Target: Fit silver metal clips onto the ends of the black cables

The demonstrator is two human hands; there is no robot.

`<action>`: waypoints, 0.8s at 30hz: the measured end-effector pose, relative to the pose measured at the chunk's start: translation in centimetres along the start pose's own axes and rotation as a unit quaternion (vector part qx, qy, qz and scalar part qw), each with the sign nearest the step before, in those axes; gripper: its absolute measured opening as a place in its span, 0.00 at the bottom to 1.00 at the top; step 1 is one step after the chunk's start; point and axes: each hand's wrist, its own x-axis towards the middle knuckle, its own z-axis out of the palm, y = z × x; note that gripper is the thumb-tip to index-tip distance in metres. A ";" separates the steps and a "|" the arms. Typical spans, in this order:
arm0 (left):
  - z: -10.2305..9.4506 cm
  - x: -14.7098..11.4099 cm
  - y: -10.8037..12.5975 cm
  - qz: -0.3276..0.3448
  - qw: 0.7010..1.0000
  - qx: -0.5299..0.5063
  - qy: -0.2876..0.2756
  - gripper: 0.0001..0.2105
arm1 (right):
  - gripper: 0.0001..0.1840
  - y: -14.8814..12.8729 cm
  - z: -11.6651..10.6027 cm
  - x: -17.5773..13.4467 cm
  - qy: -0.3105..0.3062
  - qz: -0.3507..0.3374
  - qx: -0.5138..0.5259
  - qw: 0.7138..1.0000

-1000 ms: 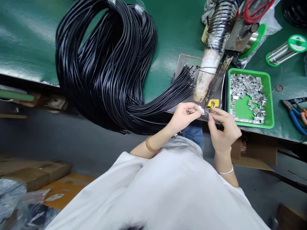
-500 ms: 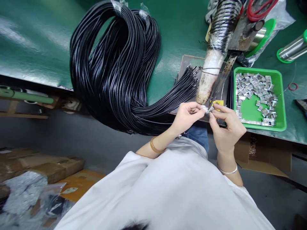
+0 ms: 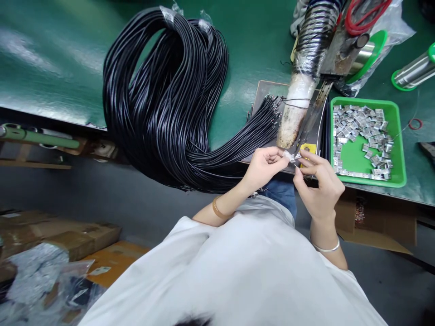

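Observation:
My left hand [image 3: 267,166] is closed in a pinch, with a small whitish piece [image 3: 288,156] at its fingertips; its exact kind is too small to tell. Close by on the right is my right hand [image 3: 319,181], thumb and fingers curled towards the same spot. A tiny metallic part shows at its fingertips, too small to make out. Just above both hands are the blunt, stained tip of a wrapped white tube [image 3: 292,115] and a narrow metal arm [image 3: 314,115]. A bundle of black cables [image 3: 163,99] lies left, its stripped ends beside the tube.
A green tray [image 3: 401,149] of small metal connector shells [image 3: 363,120] stands right of my hands. Wire spools [image 3: 416,68] and a red coil [image 3: 367,16] are at the upper right. A yellow piece [image 3: 311,148] lies behind my right hand. An open cardboard box [image 3: 384,222] sits below the bench.
My right thumb has moved slightly down and away from its fingers, and the right hand has shifted a little left and down. My left hand keeps its pinch.

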 end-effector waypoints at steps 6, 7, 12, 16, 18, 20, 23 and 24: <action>0.0 -0.1 0.1 0.016 1.000 0.012 0.000 0.14 | 0.10 -0.2 -0.1 0.1 -0.005 -0.012 0.006 1.000; -0.1 -0.2 0.1 0.010 1.000 0.012 -0.004 0.14 | 0.09 -0.1 -0.2 -0.1 -0.009 -0.011 0.007 1.000; -0.1 -0.5 0.0 0.000 0.999 0.017 -0.030 0.11 | 0.07 0.0 -0.7 -0.6 -0.014 0.032 0.021 0.999; 0.0 -0.9 -0.1 -0.003 0.997 0.050 -0.066 0.09 | 0.05 -0.6 -2.0 -0.6 0.068 0.132 0.056 0.987; 0.0 -1.1 -0.1 -0.011 0.997 0.053 -0.058 0.09 | 0.04 -0.9 -2.7 -0.5 0.156 0.119 0.052 0.979; 0.1 -1.1 -0.1 -0.014 0.999 0.036 -0.029 0.09 | 0.08 -1.2 -3.1 -0.4 0.211 0.092 0.043 0.972; 0.1 -0.9 -0.1 -0.022 1.000 0.008 0.000 0.10 | 0.10 -1.0 -2.7 -0.4 0.156 0.118 0.035 0.980; 0.1 -0.8 0.0 -0.025 1.000 0.003 0.000 0.11 | 0.08 -0.8 -2.3 -0.5 0.121 0.122 0.015 0.985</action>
